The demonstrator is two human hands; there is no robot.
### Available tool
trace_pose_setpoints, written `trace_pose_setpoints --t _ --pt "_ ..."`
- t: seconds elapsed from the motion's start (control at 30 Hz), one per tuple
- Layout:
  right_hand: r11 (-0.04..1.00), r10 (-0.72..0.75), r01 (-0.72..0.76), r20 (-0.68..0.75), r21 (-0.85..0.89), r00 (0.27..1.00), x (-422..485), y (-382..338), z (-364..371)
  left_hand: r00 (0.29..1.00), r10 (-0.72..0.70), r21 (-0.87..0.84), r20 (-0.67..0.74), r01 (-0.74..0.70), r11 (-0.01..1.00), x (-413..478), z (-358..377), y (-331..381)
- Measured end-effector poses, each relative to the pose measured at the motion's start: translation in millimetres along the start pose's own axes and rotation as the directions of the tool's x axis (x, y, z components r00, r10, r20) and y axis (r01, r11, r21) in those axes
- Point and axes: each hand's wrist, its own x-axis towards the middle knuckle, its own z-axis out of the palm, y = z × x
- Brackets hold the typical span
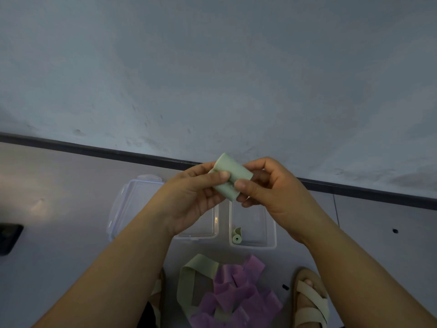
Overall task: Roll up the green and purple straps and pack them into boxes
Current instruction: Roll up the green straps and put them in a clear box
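While both hands pinch the green roll point(233, 174) in the air above the boxes, the main risk lies in the grip itself. The left hand point(189, 197) has its thumb pressed on the roll's near face with its fingers curled behind. The right hand point(267, 188) closes on the other end the same way, thumb on top and fingers under; neither holds anything else. The roll looks wound but not fastened (I can see no band or clip on it), so I judge that easing either thumb could let the outer turn spring loose and the coil fan out. Below, the right box point(272, 233) already holds a small roll point(237, 235) whose tail has lifted away, which suggests this material unwinds once let go. The left box point(214, 223) stands just beside it, partly hidden by the left wrist, with a lid point(123, 204) to its left. A drop from up here could also bounce the roll off a rim onto the floor point(71, 185), or into the pile point(236, 294) of loose green and purple straps between the feet, where it could tangle. Lowering it right into a box before letting go seems the safer course.
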Motion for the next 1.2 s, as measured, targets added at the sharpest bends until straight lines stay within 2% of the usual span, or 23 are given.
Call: trace_pose_setpoints --t 0.2,0.3,0.37,0.47,0.57,0.9,1.03,1.2 --pt "0.959 -0.123 0.099 -0.075 -0.265 0.990 -0.2 4.7 0.6 0.998 -0.056 -0.062 0.006 0.057 0.996 1.4 -2.2 -3.5" --pt "0.930 -0.159 0.124 -0.075 -0.346 0.984 -0.6 7.3 1.3 0.998 -0.061 -0.015 0.001 0.061 0.998 0.9 -1.8 -2.3" --pt "0.908 -0.157 0.128 -0.040 -0.399 0.987 -0.9 8.2 0.7 0.998 -0.065 0.043 -0.016 0.066 0.997 -0.3 -1.9 -0.4" --pt "0.866 -0.138 0.169 0.099 -0.471 0.985 -2.6 6.6 0.3 0.996 -0.092 0.095 -0.022 0.094 0.991 -2.7 -2.2 1.8" --pt "0.844 -0.136 0.192 0.147 -0.500 0.980 -4.2 3.8 -0.4 0.992 -0.127 0.116 0.000 0.126 0.985 -3.7 -2.2 1.3" --pt "0.780 -0.265 0.243 0.047 -0.576 0.963 -4.4 7.5 -4.7 0.981 -0.180 0.019 -0.069 0.182 0.983 -5.1 6.8 -7.4" --pt "0.748 -0.253 0.210 0.022 -0.629 0.967 -6.8 16.7 -4.2 0.988 -0.111 0.225 -0.103 0.132 0.965 -6.9 9.0 -11.4" --pt "0.707 -0.234 0.168 -0.002 -0.687 0.972 -9.7 27.8 2.1 0.980 0.023 0.480 -0.200 0.078 0.874 -7.2 11.1 -21.9"
